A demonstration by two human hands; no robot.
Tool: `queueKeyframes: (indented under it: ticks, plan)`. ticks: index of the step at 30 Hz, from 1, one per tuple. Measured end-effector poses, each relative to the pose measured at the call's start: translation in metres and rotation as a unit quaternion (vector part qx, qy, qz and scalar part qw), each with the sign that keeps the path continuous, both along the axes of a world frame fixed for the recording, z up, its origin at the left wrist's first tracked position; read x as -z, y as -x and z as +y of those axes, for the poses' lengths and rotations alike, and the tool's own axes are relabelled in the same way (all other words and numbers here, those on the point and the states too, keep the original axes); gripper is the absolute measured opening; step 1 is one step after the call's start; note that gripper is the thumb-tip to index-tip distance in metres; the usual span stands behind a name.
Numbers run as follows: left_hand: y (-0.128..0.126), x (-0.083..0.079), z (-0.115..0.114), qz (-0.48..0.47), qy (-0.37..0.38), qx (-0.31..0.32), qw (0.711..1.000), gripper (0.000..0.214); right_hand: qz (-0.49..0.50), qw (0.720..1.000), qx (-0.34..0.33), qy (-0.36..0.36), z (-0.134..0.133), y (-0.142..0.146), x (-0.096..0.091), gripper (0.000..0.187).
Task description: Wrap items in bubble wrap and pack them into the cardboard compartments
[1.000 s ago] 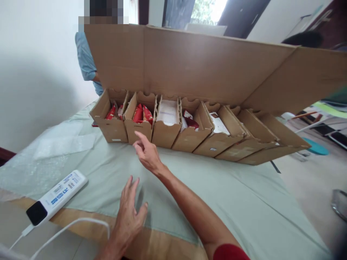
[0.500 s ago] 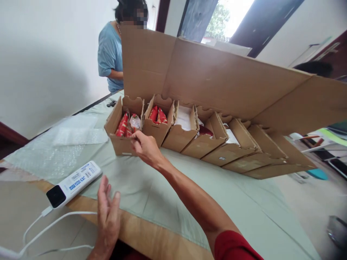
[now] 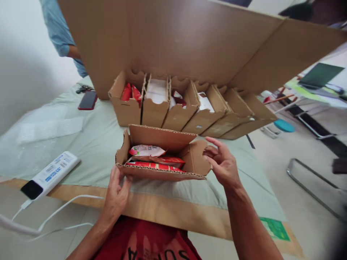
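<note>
An open cardboard box [image 3: 162, 175] sits lengthwise near the table's front edge. Inside it lie red packets [image 3: 155, 165] and a white-and-pink packet [image 3: 148, 150]. At the box's right end, my right hand [image 3: 225, 164] is closed on the notched rim, thumb and fingers on either side of the cardboard. My left hand [image 3: 118, 191] grips the near left corner from below the rim; part of its fingers is hidden. Just behind stands a row of similar boxes [image 3: 173, 121], some with red or white packets and papers in them.
A tall cardboard panel [image 3: 176, 43] rises behind the row. On the left lie a white device [image 3: 54, 173] with a cable, bubble wrap [image 3: 51, 126] and a phone [image 3: 88, 100]. A person in a blue top [image 3: 58, 29] stands beyond. A metal-framed chair [image 3: 311, 184] is at right.
The leftmost box has been drawn out of the row toward me and turned lengthwise. My left hand has come from the open onto its corner; my right hand is at its right end.
</note>
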State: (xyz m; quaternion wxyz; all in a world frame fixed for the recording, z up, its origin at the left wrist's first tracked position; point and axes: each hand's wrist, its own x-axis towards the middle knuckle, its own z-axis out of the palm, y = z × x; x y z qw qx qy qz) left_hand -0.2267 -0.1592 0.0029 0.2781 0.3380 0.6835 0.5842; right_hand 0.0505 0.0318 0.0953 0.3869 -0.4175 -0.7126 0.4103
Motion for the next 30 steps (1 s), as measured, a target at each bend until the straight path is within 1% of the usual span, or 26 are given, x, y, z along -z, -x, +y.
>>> queueKeyframes:
  ticks: [1, 2, 3, 5, 6, 7, 9, 11, 14, 16, 18, 20, 22, 23, 25, 27, 29, 30]
  plan:
    - [-0.008, 0.001, 0.002, 0.000, 0.010, 0.022, 1.000, 0.053, 0.021, 0.999, -0.001, 0.026, -0.007, -0.014, 0.008, 0.061]
    - [-0.015, 0.003, 0.005, -0.003, 0.015, 0.035, 0.999, 0.050, 0.031, 0.998, -0.015, 0.051, -0.014, -0.026, 0.017, 0.069]
    - [-0.020, 0.004, 0.009, -0.005, 0.015, 0.038, 0.999, 0.048, 0.028, 0.996, -0.041, 0.071, -0.022, -0.034, 0.026, 0.073]
    - [-0.026, 0.007, 0.020, -0.002, 0.005, 0.035, 0.999, 0.047, 0.000, 0.992, -0.093, 0.087, -0.033, -0.042, 0.041, 0.070]
    - [-0.027, 0.007, 0.027, 0.000, -0.002, 0.034, 0.999, 0.047, -0.018, 0.991, -0.106, 0.082, -0.036, -0.041, 0.047, 0.067]
    - [-0.027, 0.007, 0.035, 0.004, -0.009, 0.035, 0.999, 0.047, -0.034, 0.991, -0.105, 0.072, -0.037, -0.038, 0.052, 0.063]
    - [-0.024, 0.005, 0.053, 0.014, -0.020, 0.039, 0.999, 0.047, -0.044, 0.995, -0.075, 0.045, -0.029, -0.028, 0.059, 0.055]
    - [-0.021, 0.002, 0.072, 0.026, -0.028, 0.044, 0.998, 0.047, -0.021, 0.998, -0.054, 0.031, -0.013, -0.014, 0.063, 0.052]
    - [-0.014, -0.001, 0.102, 0.036, -0.038, 0.045, 0.998, 0.047, 0.035, 0.998, -0.053, 0.031, 0.015, 0.005, 0.068, 0.057]
    - [-0.010, -0.002, 0.122, 0.043, -0.041, 0.043, 0.997, 0.047, 0.049, 0.998, -0.034, 0.022, 0.028, 0.014, 0.072, 0.060]
    - [-0.004, -0.002, 0.138, 0.050, -0.036, 0.042, 0.997, 0.047, 0.033, 0.999, 0.003, 0.009, 0.031, 0.017, 0.075, 0.059]
    - [0.001, 0.001, 0.144, 0.058, -0.024, 0.044, 0.997, 0.049, -0.035, 0.999, 0.034, 0.012, 0.024, 0.014, 0.074, 0.051]
    - [0.005, 0.006, 0.136, 0.071, -0.011, 0.047, 0.996, 0.054, -0.136, 0.990, 0.017, 0.032, 0.011, 0.009, 0.067, 0.038]
    - [0.005, 0.009, 0.127, 0.080, -0.004, 0.049, 0.996, 0.057, -0.179, 0.983, -0.014, 0.046, 0.004, 0.008, 0.062, 0.034]
    - [0.002, 0.015, 0.101, 0.100, 0.006, 0.058, 0.993, 0.061, -0.211, 0.970, -0.093, 0.072, -0.009, 0.016, 0.049, 0.033]
    - [-0.004, 0.021, 0.070, 0.119, 0.011, 0.081, 0.990, 0.057, -0.200, 0.964, -0.158, 0.078, -0.019, 0.041, 0.034, 0.031]
    - [-0.011, 0.027, 0.043, 0.145, 0.011, 0.111, 0.983, 0.051, -0.186, 0.958, -0.209, 0.053, -0.025, 0.085, 0.022, 0.027]
    - [-0.015, 0.030, 0.033, 0.188, 0.014, 0.141, 0.972, 0.051, -0.183, 0.954, -0.234, 0.031, -0.026, 0.112, 0.017, 0.025]
